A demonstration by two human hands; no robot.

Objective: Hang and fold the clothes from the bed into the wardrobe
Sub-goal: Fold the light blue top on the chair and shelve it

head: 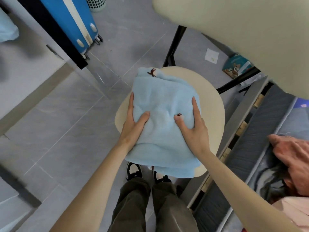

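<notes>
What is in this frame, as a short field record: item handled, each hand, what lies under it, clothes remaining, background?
item: folded light-blue garment
left hand: grips its left edge, thumb on top
right hand: grips its right edge, thumb on top
under it: cream seat; contact unclear
remaining: pink clothes on the bed
background: blue suitcase

The one head view looks almost straight down on the chair [213, 118] from close above. Floor [66, 123] shows left of the chair, bed [270, 131] right, shoes [133, 169] at its near edge.
</notes>
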